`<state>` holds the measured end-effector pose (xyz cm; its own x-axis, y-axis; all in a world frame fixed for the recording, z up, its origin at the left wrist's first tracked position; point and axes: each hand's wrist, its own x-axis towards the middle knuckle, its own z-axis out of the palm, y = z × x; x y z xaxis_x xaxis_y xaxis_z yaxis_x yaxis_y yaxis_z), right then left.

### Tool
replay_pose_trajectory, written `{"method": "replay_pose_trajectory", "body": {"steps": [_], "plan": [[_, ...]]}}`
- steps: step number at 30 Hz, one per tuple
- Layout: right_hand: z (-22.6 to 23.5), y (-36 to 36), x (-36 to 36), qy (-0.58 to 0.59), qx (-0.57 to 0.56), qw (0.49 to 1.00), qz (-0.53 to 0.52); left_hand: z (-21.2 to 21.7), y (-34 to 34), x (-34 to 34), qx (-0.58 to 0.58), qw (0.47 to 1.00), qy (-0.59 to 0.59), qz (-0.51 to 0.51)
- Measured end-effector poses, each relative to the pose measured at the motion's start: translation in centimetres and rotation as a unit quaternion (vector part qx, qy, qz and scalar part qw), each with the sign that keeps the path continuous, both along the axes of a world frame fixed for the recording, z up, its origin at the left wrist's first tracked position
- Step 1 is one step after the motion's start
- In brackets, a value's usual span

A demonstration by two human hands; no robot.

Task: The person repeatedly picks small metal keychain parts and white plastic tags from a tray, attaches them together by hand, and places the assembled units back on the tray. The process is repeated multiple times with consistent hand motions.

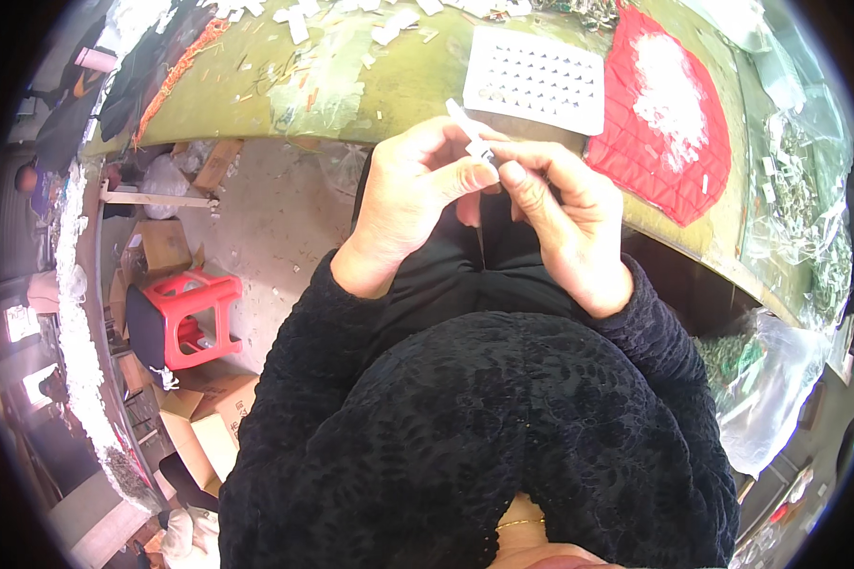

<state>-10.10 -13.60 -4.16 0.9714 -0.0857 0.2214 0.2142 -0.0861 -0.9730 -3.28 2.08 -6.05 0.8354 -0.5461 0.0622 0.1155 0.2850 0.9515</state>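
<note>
Head view: two bare hands meet just off the near edge of the worktop [403, 81], over the lap.
White part [459, 116]: small and narrow, held at a tilt between the hands, one end standing clear above the fingers; its lower end is partly hidden.
Left hand [413, 190]: thumb and forefinger pinching the white part.
Right hand [565, 199]: thumb and forefinger pressed together beside the part's lower end; whether they grip it or a second piece cannot be told.
Handling: judged very light and stiff, probably smooth plastic; thin sections might snap. Hold is best taken across the narrow sides, leaving the ends free.
Tray [567, 121]: white, with rows of small dark marks or pieces, lying flat near the near edge.
Pad [626, 156]: red, quilted, just beside the tray toward the right end, reaching the near edge; small white pieces [672, 100] heaped on it.
Surface: green and worn, with white scraps [299, 24] scattered toward the far side and orange cord [176, 76] toward the left end.
Room: red stool [223, 289] and open carton [216, 441] on the floor [275, 204]; clear bag [773, 379] beyond the near edge, rightward.
</note>
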Motion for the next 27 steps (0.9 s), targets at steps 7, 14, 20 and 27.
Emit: {"method": "replay_pose_trajectory", "body": {"steps": [7,14,20,27], "plan": [[-1.2,0.0,0.3,-0.044,-0.103,0.991,-0.074,0.0,-1.3,-1.1,-0.078,0.993,0.083,0.028],[-0.6,0.7,0.0,-0.048,-0.155,0.977,-0.138,0.5,-2.4,-2.3,-0.108,0.984,0.126,0.067],[-0.4,-0.2,-0.1,-0.025,-0.117,0.985,-0.127,0.8,-2.7,-3.0,-0.028,0.994,0.027,0.099],[-1.8,-0.9,0.2,-0.001,-0.097,0.988,-0.12,0.5,-2.8,-3.0,-0.02,0.995,0.044,0.086]]}}
